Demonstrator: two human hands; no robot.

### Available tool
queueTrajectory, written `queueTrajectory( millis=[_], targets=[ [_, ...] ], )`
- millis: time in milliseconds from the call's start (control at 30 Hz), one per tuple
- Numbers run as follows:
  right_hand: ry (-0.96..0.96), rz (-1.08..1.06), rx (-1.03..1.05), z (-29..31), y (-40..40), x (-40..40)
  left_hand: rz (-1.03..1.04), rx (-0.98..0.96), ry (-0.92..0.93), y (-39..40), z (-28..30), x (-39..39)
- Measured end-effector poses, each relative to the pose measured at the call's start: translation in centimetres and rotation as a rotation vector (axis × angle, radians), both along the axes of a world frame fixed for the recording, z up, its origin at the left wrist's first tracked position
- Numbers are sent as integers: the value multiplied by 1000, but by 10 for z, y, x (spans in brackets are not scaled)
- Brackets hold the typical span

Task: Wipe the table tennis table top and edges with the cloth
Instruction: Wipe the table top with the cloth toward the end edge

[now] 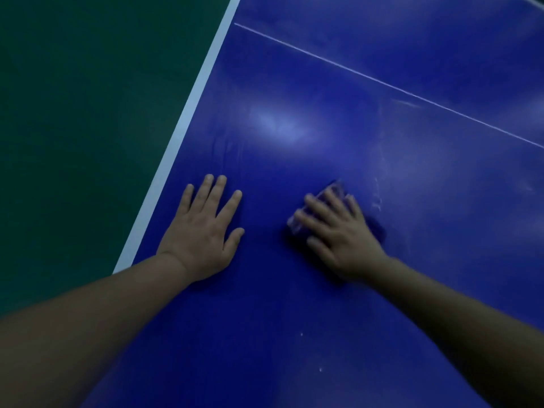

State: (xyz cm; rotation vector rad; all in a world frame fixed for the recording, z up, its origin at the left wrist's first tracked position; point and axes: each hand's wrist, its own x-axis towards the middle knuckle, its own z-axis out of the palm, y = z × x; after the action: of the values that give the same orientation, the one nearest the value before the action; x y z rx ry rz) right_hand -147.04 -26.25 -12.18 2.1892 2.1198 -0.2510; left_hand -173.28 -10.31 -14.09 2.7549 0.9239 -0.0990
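The blue table tennis table top (338, 128) fills most of the view, with a white stripe along its left edge (188, 113) and a thin white centre line (382, 81) running across it. My left hand (203, 231) lies flat on the table near the left edge, fingers spread and straight. My right hand (338, 234) presses a small purplish cloth (334, 191) onto the surface with straight, spread fingers. Most of the cloth is hidden under that hand. Faint whitish smears (378, 198) show just right of the cloth.
Dark green floor (88, 113) lies beyond the table's left edge. A few small white specks (301, 334) sit on the table near me, between my forearms. Lamp glare (282, 128) reflects off the top ahead of my hands.
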Motion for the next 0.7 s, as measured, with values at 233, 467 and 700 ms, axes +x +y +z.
queueTrajectory(
  millis=[233,467,700],
  targets=[
    [60,-554,40,-5,60,-76,11,-5,2,-3,3,1],
    [10,-7,-19,1,-47,-74,-26,-30,21,-36,7,-35],
    [81,-680,22,-1,7,-144,-17,-26,8,-60,6,-58]
  ],
)
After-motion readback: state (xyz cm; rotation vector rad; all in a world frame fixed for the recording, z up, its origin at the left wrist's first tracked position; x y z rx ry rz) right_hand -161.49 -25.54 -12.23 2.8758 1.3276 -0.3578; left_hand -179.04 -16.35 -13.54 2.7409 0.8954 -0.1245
